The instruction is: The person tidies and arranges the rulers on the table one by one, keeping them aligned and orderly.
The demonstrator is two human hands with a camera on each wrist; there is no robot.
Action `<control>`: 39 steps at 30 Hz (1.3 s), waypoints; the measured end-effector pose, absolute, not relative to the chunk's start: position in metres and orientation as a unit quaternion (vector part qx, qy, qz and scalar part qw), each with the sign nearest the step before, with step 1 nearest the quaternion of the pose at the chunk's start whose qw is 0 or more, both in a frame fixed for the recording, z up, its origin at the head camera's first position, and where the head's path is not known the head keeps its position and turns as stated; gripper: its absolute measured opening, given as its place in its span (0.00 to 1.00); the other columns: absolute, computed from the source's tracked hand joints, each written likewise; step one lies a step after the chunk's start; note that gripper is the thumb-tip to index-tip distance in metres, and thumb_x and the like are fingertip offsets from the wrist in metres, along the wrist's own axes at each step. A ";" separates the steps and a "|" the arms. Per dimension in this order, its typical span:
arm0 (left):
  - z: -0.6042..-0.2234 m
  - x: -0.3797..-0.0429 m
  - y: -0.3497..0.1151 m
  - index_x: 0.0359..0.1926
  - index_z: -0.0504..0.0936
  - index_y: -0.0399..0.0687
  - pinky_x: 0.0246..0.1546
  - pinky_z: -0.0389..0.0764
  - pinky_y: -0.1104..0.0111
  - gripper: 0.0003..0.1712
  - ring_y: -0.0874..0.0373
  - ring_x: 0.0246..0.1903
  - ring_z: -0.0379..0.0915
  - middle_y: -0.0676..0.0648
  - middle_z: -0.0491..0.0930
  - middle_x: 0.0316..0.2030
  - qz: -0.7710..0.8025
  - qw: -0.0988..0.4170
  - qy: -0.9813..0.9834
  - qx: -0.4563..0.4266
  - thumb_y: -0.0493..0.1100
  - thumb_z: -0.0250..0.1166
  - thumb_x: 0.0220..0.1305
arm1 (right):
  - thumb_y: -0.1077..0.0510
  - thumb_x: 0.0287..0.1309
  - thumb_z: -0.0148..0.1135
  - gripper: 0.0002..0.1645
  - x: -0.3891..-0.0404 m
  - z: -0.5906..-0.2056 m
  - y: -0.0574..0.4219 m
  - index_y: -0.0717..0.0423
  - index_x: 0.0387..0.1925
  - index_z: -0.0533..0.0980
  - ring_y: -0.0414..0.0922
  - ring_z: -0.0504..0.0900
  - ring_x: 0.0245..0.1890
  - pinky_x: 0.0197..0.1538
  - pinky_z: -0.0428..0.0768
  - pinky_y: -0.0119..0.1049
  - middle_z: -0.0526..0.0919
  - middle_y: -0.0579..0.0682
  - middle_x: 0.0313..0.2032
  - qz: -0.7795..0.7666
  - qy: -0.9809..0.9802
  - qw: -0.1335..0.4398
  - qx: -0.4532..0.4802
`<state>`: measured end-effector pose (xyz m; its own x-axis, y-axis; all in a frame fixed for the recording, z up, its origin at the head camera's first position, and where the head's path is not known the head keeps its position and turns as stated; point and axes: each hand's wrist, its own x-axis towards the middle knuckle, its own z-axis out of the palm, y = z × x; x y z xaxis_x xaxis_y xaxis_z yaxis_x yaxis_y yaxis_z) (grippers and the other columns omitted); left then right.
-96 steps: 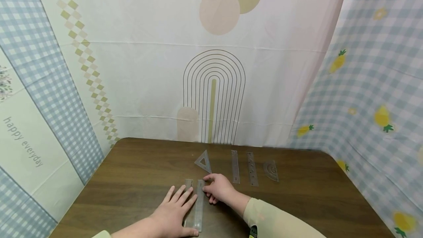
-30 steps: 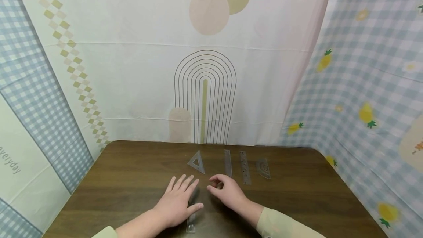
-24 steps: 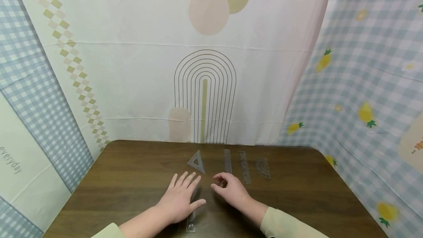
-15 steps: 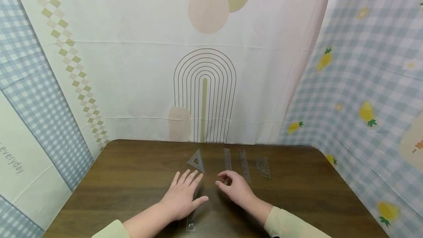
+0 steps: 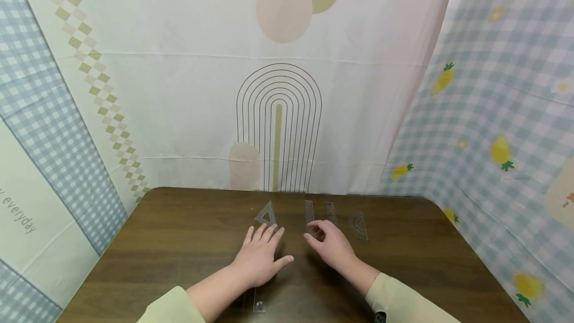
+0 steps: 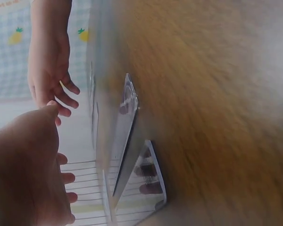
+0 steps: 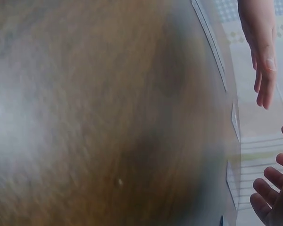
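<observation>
My left hand (image 5: 259,261) hovers over the table with its fingers spread, above a clear ruler (image 5: 259,306) whose near end shows below it. In the left wrist view, that hand's side faces clear rulers (image 6: 127,117) lying on the wood. My right hand (image 5: 332,243) is raised beside it, fingers loosely bent and holding nothing. Its fingertips overlap the lower part of another clear ruler (image 5: 309,210). A clear set square (image 5: 267,214) lies just beyond the left fingertips. Behind the right hand is a ruler with cut-out shapes (image 5: 330,209), partly hidden.
A clear protractor (image 5: 358,226) lies to the right of the right hand. The brown wooden table (image 5: 179,243) has rounded far corners and meets a patterned cloth backdrop (image 5: 193,113). Checked cloth (image 5: 484,113) hangs at the right side.
Earlier, the left hand rested by two near rulers and the right fingers touched one of them. Since then the right hand has let go, and both hands have moved forward and to the right.
</observation>
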<state>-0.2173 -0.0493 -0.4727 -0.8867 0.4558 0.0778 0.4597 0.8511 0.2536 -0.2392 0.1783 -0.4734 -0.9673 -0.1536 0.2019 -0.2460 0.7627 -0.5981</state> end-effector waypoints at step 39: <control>-0.488 -0.256 0.011 0.77 0.59 0.55 0.72 0.43 0.43 0.46 0.45 0.75 0.45 0.47 0.56 0.75 -0.067 -0.047 -0.978 -0.190 0.75 0.45 0.67 | 0.37 0.66 0.59 0.36 -0.313 -0.483 0.213 0.51 0.68 0.71 0.58 0.69 0.66 0.66 0.62 0.62 0.71 0.58 0.65 0.149 -0.981 0.050 0.115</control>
